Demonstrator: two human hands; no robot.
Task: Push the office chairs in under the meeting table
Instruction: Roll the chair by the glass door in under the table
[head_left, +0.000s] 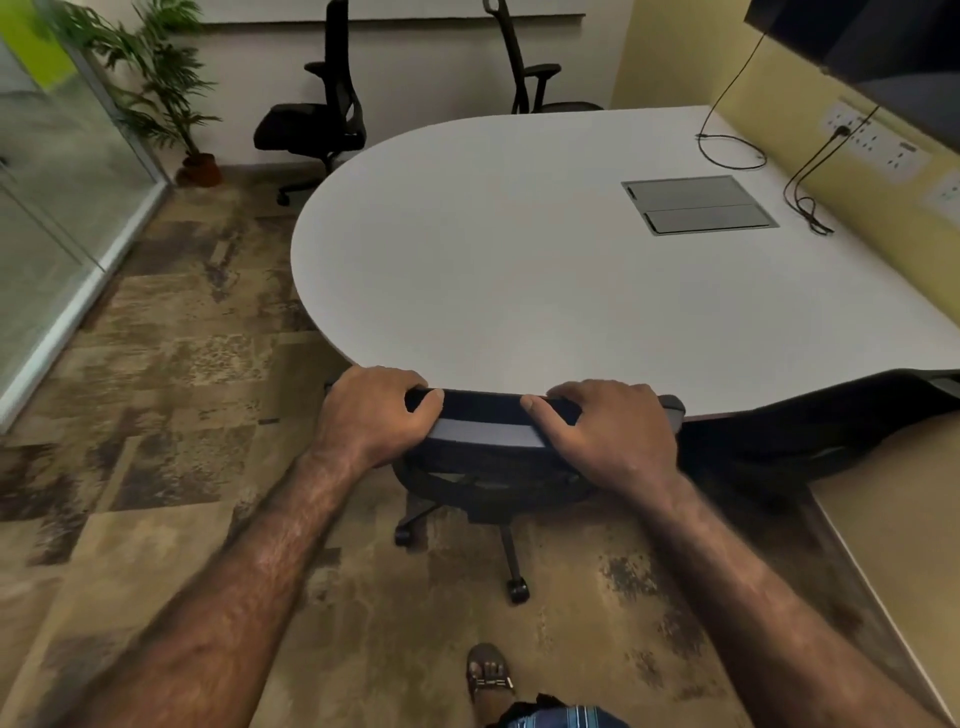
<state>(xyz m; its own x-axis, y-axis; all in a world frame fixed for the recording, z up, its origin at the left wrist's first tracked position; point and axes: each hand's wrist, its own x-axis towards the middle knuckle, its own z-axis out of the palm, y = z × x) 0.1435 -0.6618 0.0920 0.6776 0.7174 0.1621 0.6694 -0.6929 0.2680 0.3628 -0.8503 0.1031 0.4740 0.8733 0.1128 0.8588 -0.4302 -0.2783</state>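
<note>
A black office chair (488, 467) stands at the near edge of the white meeting table (519, 270), its seat hidden under the tabletop and its backrest top against the edge. My left hand (374, 415) grips the left end of the backrest top and my right hand (608, 431) grips the right end. Another black chair (311, 119) stands away from the table at the far left, turned sideways. A third chair (530, 67) sits at the table's far side. Part of a further black chair (810, 421) shows at the right, tucked beside mine.
A potted plant (171, 88) stands in the far left corner by a glass wall (57, 208). Cables (800, 192) and a grey flap box (696, 205) lie on the table near the yellow wall. My sandalled foot (488, 675) is on the patterned carpet behind the chair's castors.
</note>
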